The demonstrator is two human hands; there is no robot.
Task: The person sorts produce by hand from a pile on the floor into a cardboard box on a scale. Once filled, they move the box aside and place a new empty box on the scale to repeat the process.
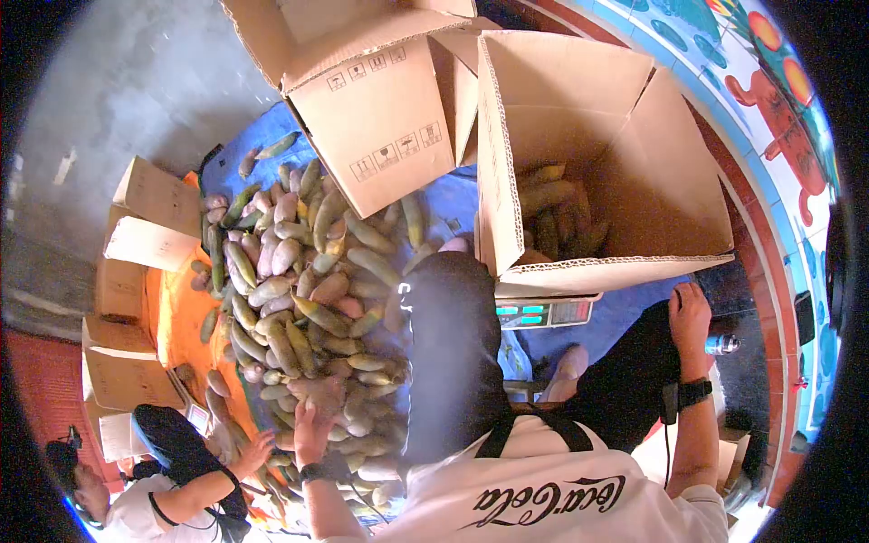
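Observation:
My left hand (311, 433) reaches into a heap of long vegetables (281, 335), green, yellow-tipped and pinkish-purple. Its fingers close around the near end of a brownish long vegetable (322, 393), slightly blurred. Over my bent right knee lies my right hand (690, 315), with nothing in it and a dark watch on the wrist. Ahead of me a tall open cardboard box (615, 136) holds several of the same vegetables (566, 213) at its bottom. The box stands on a scale (543, 313) with lit green digits.
Another open carton (371, 118) leans over the far side of the heap. Blue sheeting (453, 195) and orange sheeting (176, 299) lie under the vegetables. More cartons (127, 362) line the left. Another person (181, 489) sits at lower left, a hand by the heap.

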